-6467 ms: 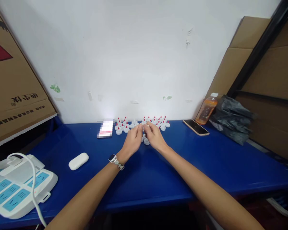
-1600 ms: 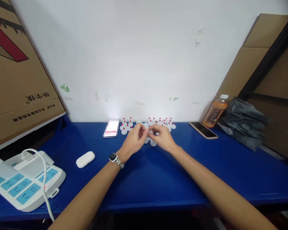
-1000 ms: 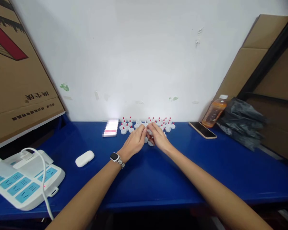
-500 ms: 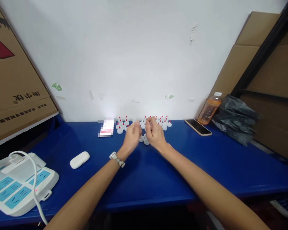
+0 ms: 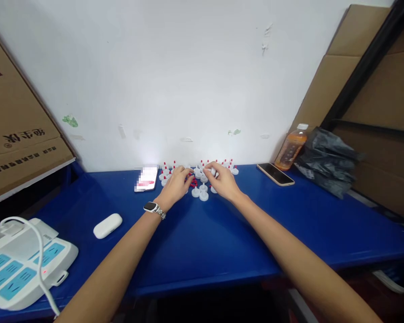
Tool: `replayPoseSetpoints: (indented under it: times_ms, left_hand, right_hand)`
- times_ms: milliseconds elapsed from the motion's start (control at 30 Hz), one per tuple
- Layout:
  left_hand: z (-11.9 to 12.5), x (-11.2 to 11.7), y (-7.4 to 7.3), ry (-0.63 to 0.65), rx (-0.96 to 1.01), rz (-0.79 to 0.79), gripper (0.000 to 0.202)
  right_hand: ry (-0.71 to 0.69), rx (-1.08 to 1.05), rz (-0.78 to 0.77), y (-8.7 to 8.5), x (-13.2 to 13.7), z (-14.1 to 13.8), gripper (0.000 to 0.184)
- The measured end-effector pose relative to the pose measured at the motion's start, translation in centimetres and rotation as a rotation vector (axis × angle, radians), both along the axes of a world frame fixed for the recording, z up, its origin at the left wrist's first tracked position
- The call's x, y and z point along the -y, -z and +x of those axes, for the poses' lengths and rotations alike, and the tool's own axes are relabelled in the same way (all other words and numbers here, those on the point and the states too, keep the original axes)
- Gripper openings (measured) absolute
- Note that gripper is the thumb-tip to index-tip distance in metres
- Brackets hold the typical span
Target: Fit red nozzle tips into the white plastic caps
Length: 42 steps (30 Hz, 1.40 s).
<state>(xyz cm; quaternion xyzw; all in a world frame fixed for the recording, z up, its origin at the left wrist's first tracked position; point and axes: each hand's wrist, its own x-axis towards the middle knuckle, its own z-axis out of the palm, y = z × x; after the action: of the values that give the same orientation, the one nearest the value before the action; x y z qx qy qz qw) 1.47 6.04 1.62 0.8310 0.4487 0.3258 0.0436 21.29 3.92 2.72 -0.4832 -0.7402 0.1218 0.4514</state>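
Observation:
My left hand (image 5: 177,183) hovers at the back of the blue table (image 5: 208,242), its thumb and fingers curved but apart beside a small pile of red tips (image 5: 194,182). I see nothing held in it. In my right hand (image 5: 224,180), a white bottle cap (image 5: 214,172) is pinched between thumb and fingers, partly hidden by them. Just in front of the hands stand loose white caps with bare spouts (image 5: 204,196). Caps fitted with red tips stand in groups behind my left hand (image 5: 164,167) and beyond my right hand (image 5: 234,170).
A lit phone (image 5: 147,177) and a white earbud case (image 5: 107,225) lie left, beyond a power strip (image 5: 30,278) with a cable. On the right are a dark phone (image 5: 276,174), an orange drink bottle (image 5: 290,148) and a black plastic bag (image 5: 326,159). A wall (image 5: 175,80) rises behind.
My hands have moved apart from close together. My left hand has opened and gone to the red tips; my right hand now shows a white cap between its fingers. The view has shifted slightly.

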Motion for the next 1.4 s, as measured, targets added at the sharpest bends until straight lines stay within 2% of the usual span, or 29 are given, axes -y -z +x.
replayPoseSetpoints:
  times_ms: [100, 233, 300, 467, 633, 900, 1133, 1267, 1400]
  left_hand:
    - [-0.7, 0.1, 0.0, -0.05, 0.008, 0.005, 0.033]
    - [-1.2, 0.7, -0.3, -0.043, 0.045, -0.009, 0.027]
    - [-1.1, 1.0, -0.2, -0.023, 0.043, -0.022, 0.024]
    - [-1.4, 1.6, 0.2, 0.021, 0.056, -0.059, 0.023]
    - [-2.0, 1.7, 0.1, 0.041, 0.04, -0.067, 0.028]
    - [-2.3, 1.5, 0.1, 0.01, 0.028, -0.066, 0.027]
    - [-3.1, 1.2, -0.1, -0.034, 0.026, -0.044, 0.028]
    - [-3.0, 1.3, -0.1, -0.024, 0.032, -0.048, 0.026]
    - [-3.6, 1.3, -0.8, -0.049, 0.019, -0.026, 0.026]
  right_hand:
    - [-0.029, -0.026, 0.073, 0.1, -0.4, 0.4, 0.021]
    - [0.102, -0.013, 0.183, 0.1, -0.9, 0.9, 0.019]
    - [0.118, -0.004, 0.153, 0.0, -1.1, 1.1, 0.02]
    - [-0.034, -0.004, -0.017, 0.2, -1.9, 1.3, 0.024]
    - [-0.116, 0.084, -0.156, 0.5, -3.2, 1.0, 0.02]
    - [-0.056, 0.266, -0.246, -0.1, -5.3, 0.8, 0.013]
    - [-0.103, 0.315, -0.291, -0.6, -5.5, 0.9, 0.013]
    - [-0.038, 0.354, -0.276, -0.2, -5.7, 0.6, 0.012]
    - [0.01, 0.425, -0.226, 0.0, -5.5, 0.2, 0.01]
